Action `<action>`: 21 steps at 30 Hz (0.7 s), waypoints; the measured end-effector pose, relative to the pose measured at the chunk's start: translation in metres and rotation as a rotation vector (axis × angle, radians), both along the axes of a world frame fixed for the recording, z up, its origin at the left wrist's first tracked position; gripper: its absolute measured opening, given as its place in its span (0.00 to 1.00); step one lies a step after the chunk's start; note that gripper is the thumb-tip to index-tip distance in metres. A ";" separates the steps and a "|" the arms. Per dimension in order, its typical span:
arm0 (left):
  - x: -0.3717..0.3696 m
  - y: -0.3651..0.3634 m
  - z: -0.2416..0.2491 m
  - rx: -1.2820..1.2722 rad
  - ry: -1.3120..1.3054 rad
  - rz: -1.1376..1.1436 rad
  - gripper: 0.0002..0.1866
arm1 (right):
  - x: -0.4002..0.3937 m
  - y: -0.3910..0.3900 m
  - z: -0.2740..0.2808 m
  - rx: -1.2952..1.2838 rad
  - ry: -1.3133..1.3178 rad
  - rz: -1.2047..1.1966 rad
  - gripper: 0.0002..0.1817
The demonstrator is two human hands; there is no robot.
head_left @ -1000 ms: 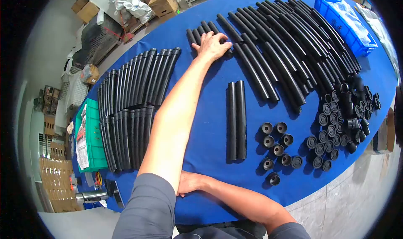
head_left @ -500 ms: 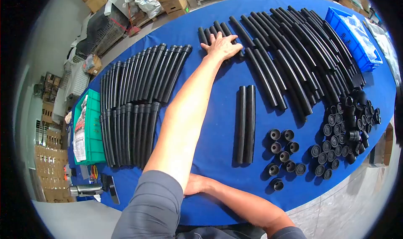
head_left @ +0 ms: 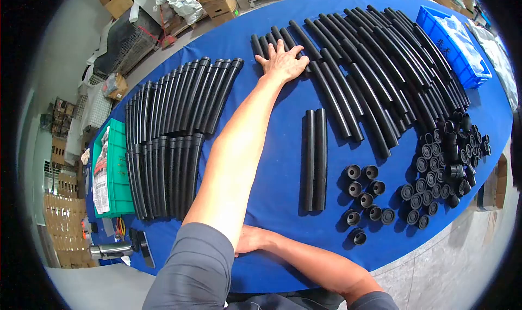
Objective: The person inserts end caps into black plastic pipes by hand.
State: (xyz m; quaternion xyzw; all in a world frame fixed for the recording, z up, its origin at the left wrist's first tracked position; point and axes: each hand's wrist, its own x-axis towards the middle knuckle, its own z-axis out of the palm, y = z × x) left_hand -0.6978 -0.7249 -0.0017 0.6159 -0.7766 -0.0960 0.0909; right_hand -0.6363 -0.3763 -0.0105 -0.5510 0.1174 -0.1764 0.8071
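Observation:
My left hand [head_left: 283,62] reaches far across the table, palm down with fingers spread. It rests over a small row of short black tubes [head_left: 262,44], whose lower ends it covers. Close to my body, my right hand [head_left: 249,239] lies low by the table's near side; my left forearm hides its fingers. Two black tubes [head_left: 315,160] lie side by side in the middle of the blue cloth. To the left, black tubes with collared ends [head_left: 190,95] are laid out in two rows.
Many plain black tubes [head_left: 375,65] spread over the far right. Round black caps [head_left: 427,185] cluster below them, with several cup-like ones [head_left: 367,200] nearer. A blue crate [head_left: 454,46] stands far right, a green crate [head_left: 120,168] at left. The blue cloth [head_left: 272,185] covers the table.
The whole view has shifted slightly, so things appear a little further left. My left hand stays spread over the same tubes, and my right hand has not visibly moved.

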 end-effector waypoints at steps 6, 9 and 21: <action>0.005 -0.002 0.001 0.026 0.036 0.003 0.33 | 0.005 0.003 -0.007 0.018 0.027 0.013 0.18; 0.008 -0.002 0.001 0.036 0.046 0.003 0.34 | 0.005 0.001 -0.002 -0.001 0.058 0.025 0.18; 0.015 -0.010 -0.001 0.049 0.084 -0.003 0.35 | 0.005 0.001 0.000 -0.011 0.083 0.025 0.20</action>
